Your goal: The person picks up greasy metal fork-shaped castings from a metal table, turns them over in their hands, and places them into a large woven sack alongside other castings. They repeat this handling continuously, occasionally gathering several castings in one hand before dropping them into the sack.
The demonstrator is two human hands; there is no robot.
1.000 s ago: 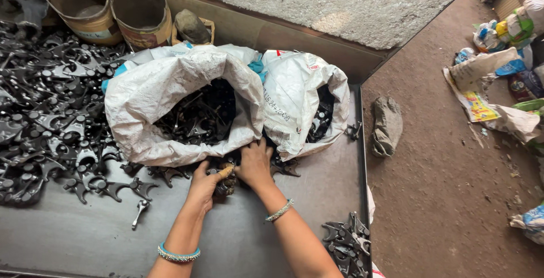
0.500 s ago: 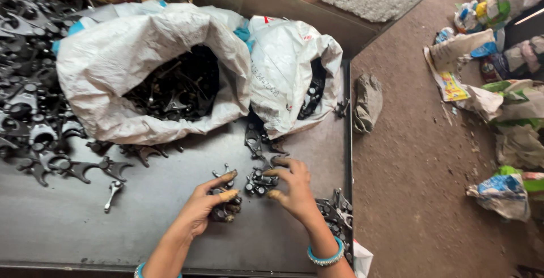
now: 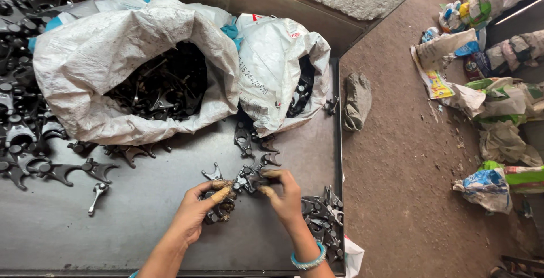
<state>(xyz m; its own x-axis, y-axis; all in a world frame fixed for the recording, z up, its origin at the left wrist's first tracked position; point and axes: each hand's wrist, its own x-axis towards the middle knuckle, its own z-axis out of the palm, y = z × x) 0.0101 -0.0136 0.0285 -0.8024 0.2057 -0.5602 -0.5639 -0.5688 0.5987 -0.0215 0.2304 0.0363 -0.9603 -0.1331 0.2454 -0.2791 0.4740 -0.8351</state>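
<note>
Overhead view of a dark metal worktable. Two bare hands meet near its front edge: the left hand and the right hand, which wears a turquoise bangle, both grip a cluster of dark forked metal castings. Behind them lie two open white woven sacks, a large one and a smaller one, both filled with similar castings. More castings are heaped at the left edge and just right of the right wrist. A grey rag lies on the dirt floor beside the table.
</note>
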